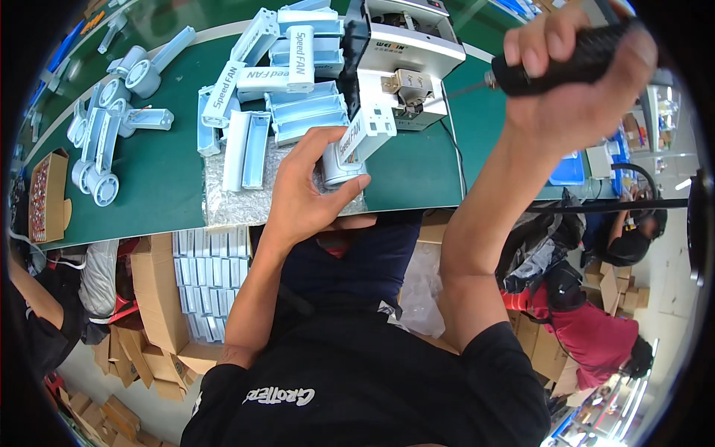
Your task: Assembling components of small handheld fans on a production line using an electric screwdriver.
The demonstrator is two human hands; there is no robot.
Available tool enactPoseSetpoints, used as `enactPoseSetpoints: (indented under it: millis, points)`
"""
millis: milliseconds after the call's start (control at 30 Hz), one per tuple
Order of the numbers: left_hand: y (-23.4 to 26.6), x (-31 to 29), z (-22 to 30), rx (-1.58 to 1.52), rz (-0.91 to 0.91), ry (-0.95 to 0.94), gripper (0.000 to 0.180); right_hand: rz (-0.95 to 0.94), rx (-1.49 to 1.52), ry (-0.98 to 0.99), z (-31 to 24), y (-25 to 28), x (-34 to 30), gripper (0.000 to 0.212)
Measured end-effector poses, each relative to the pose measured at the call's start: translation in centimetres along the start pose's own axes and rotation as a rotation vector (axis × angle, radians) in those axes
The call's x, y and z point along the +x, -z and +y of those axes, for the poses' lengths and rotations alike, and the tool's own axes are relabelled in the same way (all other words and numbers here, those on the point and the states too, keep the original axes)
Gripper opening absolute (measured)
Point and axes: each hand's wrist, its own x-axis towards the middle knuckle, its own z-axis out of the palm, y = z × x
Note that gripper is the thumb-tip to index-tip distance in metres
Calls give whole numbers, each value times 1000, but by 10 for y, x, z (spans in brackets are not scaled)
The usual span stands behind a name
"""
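Observation:
My left hand (302, 190) is closed around a light blue handheld fan housing (370, 134) near the table's front edge. The round end sits down between thumb and fingers, and the long open-ended part tilts up to the right. Raised at the upper right, my right hand (547, 115) grips a black electric screwdriver (544, 68). Its thin bit points left toward a black and white screw feeder (406, 56), close to the feeder's front; whether it touches cannot be made out. Several light blue fan shell pieces (294, 71) lie piled left of the feeder.
Assembled fan parts with round ends (104, 141) spread across the green table (171, 201) at left. A box of small parts (48, 197) stands at the left edge. Below the table is a carton (160, 294) of stacked blue shells (212, 268). Other people (596, 320) sit at right.

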Motion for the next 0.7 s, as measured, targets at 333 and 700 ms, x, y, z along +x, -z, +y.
enactPoseSetpoints:
  millis: [333,700]
  points:
    - [1,1,3,20,-9,38,54,-63,-85,70,39,17,8,35]
    - [-1,1,0,30,13,15,54,-64,-106,58,38,14,4,39]
